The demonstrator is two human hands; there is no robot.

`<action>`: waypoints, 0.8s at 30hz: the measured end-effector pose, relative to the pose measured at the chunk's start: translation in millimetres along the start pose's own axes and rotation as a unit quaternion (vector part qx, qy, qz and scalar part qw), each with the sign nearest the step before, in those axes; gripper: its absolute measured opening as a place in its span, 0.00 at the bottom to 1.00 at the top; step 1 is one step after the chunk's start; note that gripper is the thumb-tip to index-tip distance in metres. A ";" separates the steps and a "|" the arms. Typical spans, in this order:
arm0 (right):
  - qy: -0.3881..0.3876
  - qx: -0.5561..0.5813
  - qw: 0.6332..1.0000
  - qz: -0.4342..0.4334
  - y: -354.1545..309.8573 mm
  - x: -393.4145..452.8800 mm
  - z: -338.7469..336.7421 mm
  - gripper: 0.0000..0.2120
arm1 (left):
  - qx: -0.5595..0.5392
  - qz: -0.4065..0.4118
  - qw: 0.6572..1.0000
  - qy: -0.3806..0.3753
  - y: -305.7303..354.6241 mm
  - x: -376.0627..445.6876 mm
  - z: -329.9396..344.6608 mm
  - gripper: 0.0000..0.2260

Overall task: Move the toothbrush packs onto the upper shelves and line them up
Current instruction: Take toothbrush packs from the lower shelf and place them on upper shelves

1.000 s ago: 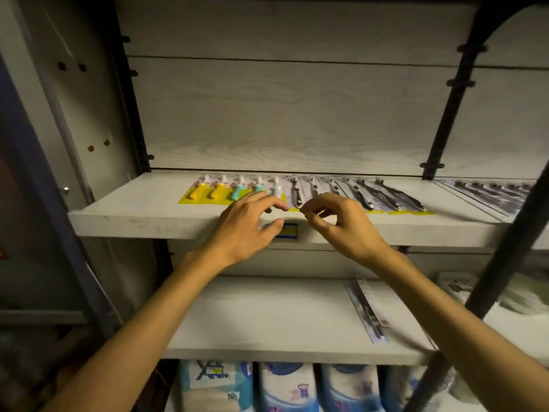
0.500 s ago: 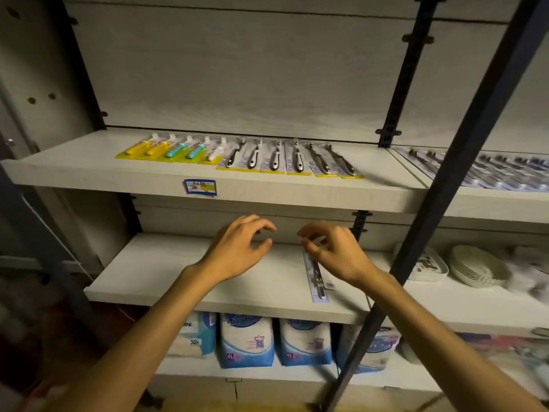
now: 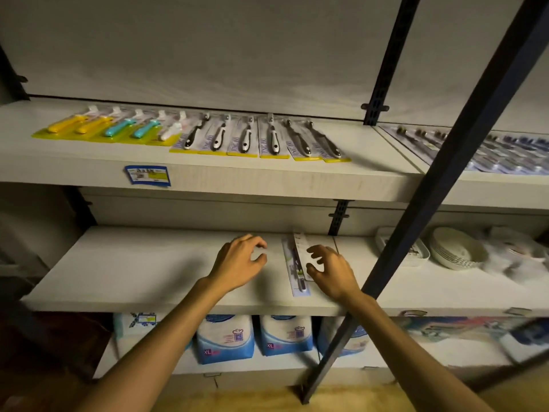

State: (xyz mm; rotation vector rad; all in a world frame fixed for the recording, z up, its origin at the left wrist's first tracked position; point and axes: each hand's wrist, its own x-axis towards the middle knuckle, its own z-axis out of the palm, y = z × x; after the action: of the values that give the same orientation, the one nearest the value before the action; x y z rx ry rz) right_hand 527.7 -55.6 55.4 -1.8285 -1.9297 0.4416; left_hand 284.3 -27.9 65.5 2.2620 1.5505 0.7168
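Bare left hand and right hand hover, fingers loosely curled, flanking the toothbrush pack.

The upper shelf is pale woodgrain with a blue-and-yellow price label. On it the packs run yellow, yellow, teal, teal, white — then black-and-white handles on yellow-edged cards. Below, blue-and-white bags; the upright post is dark blue.

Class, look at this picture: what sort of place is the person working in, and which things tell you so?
Probably a shop: a price label on the shelf edge, carded packs laid in a row, and bagged goods stocked below.
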 end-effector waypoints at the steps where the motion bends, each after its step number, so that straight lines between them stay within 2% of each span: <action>1: -0.005 -0.001 1.000 0.006 4.3 4.5 4.8 0.19 | 0.001 -0.007 1.000 -0.011 -1.2 3.5 8.5 0.10; 9: -0.030 -0.023 0.998 0.053 39.7 55.3 44.4 0.20 | 0.034 -0.040 0.998 -0.037 -3.3 32.0 78.0 0.09; 16: -0.067 -0.041 0.980 0.185 74.6 87.6 86.5 0.23 | 0.049 -0.130 0.988 -0.068 -5.1 56.7 159.4 0.11; 19: -0.087 -0.067 0.978 0.175 84.2 92.7 102.6 0.24 | 0.037 -0.197 0.977 -0.071 -9.1 59.5 185.3 0.15; 21: -0.091 -0.106 0.976 0.164 91.3 98.1 114.1 0.26 | 0.037 -0.255 0.963 -0.077 -10.6 59.1 196.7 0.23; 24: -0.067 -0.119 0.973 0.188 94.4 105.8 126.3 0.28 | 0.060 -0.319 0.943 -0.080 -9.8 60.1 205.4 0.31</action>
State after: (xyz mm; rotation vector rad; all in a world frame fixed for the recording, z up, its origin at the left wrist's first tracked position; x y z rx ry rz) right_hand 539.7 65.5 -90.4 -2.3936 -1.7817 0.4779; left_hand 409.0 37.5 -95.9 1.6600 2.1119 0.2538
